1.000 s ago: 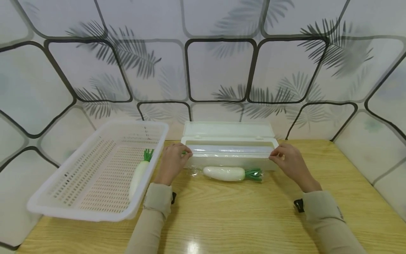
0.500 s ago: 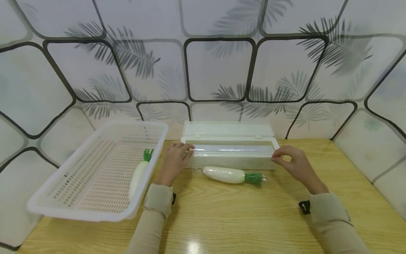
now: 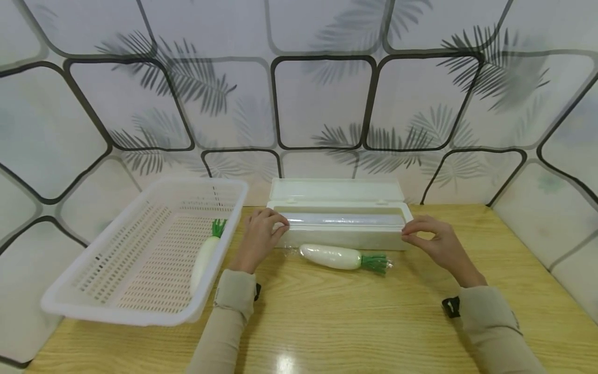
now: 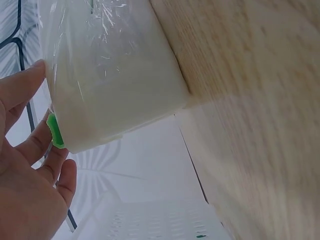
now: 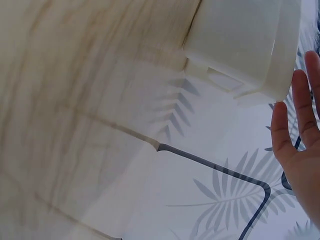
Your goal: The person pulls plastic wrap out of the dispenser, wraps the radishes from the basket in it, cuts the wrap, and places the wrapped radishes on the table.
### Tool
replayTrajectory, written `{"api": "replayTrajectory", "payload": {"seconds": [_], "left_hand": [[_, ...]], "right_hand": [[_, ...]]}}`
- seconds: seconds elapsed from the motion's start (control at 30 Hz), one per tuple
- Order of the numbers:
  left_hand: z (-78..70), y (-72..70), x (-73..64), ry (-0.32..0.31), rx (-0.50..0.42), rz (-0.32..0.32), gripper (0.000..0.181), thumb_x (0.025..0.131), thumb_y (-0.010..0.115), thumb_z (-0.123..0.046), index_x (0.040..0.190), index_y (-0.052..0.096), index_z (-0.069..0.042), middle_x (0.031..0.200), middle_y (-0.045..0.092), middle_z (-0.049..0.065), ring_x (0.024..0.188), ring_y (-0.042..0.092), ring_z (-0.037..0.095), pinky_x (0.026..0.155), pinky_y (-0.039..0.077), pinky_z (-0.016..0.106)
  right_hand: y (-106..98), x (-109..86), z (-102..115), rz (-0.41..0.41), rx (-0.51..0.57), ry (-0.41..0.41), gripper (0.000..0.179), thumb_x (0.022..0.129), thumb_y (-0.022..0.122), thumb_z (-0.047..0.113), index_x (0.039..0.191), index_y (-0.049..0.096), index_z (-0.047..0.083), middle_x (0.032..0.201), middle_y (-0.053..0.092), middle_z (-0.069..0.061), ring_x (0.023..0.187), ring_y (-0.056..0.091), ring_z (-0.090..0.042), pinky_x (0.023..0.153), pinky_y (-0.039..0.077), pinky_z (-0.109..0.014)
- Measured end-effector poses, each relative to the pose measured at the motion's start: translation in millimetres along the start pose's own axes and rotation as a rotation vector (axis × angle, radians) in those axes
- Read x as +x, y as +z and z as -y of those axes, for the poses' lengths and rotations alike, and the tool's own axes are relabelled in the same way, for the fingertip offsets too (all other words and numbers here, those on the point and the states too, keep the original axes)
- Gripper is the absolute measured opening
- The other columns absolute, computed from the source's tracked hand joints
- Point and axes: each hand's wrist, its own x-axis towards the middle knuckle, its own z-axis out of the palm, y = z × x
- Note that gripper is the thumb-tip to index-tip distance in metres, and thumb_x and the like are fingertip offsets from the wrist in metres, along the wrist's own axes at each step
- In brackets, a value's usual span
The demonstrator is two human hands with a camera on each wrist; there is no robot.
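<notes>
We see a wooden worktop [image 3: 345, 322] across the bottom of the frame, a white basket [image 3: 117, 316] at left and, at centre, a lidded white box [image 3: 355, 240], its lid raised, holding a film roll [image 3: 345, 219]. At its front corners, the left hand [image 3: 259, 234] and right hand [image 3: 436, 240] each bring thumb and forefinger close together; whether they pinch film, we cannot tell. A film-wrapped radish [image 3: 330, 257] lies just below the box, another radish [image 3: 203, 262] inside the basket.

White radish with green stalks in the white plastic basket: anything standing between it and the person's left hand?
The basket's right wall stands between the radish and the left hand, outside at the left end of the white oblong box. The basket's top is open.
</notes>
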Motion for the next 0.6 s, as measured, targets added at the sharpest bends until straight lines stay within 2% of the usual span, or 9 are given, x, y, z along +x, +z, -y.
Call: {"api": "replayTrajectory", "payload": {"seconds": [0.17,0.37,0.5,0.6], "left_hand": [[-1.3,-1.3,0.4,0.009,0.007,0.002,0.006,0.092,0.075,-0.011,0.093,0.074,-0.005,0.102,0.067,0.008,0.103,0.057,0.033,0.095,0.042,0.056],[-3.8,-3.2,-4.0,0.063,0.029,-0.022,0.003,0.089,0.077,-0.006,0.089,0.074,-0.006,0.095,0.069,0.006,0.097,0.058,0.032,0.096,0.042,0.056],[-6.0,-5.9,-7.9,0.108,0.043,-0.040,0.005,0.087,0.078,-0.004,0.089,0.074,-0.006,0.093,0.070,0.006,0.096,0.061,0.032,0.091,0.046,0.056],[-6.2,-7.5,-10.1,0.134,0.039,-0.044,0.006,0.086,0.079,-0.002,0.087,0.074,-0.005,0.090,0.071,0.007,0.092,0.062,0.031,0.087,0.048,0.053]], "right_hand": [[0.6,2.2,-0.9,0.006,-0.058,0.016,0.028,0.070,0.075,-0.025,0.088,0.073,-0.004,0.092,0.070,-0.010,0.090,0.061,0.000,0.080,0.048,-0.013],[-1.0,3.5,1.5,0.063,-0.133,0.071,0.023,0.078,0.077,-0.016,0.087,0.074,0.004,0.083,0.070,-0.003,0.071,0.058,-0.004,0.060,0.046,-0.017],[-2.7,2.8,2.0,0.093,-0.124,0.113,0.019,0.080,0.076,-0.015,0.087,0.074,0.003,0.080,0.070,-0.002,0.063,0.058,-0.007,0.055,0.047,-0.019],[-3.4,2.8,2.5,0.108,-0.098,0.141,0.018,0.081,0.075,-0.015,0.088,0.074,0.001,0.082,0.071,-0.003,0.065,0.059,-0.006,0.055,0.048,-0.019]]}}
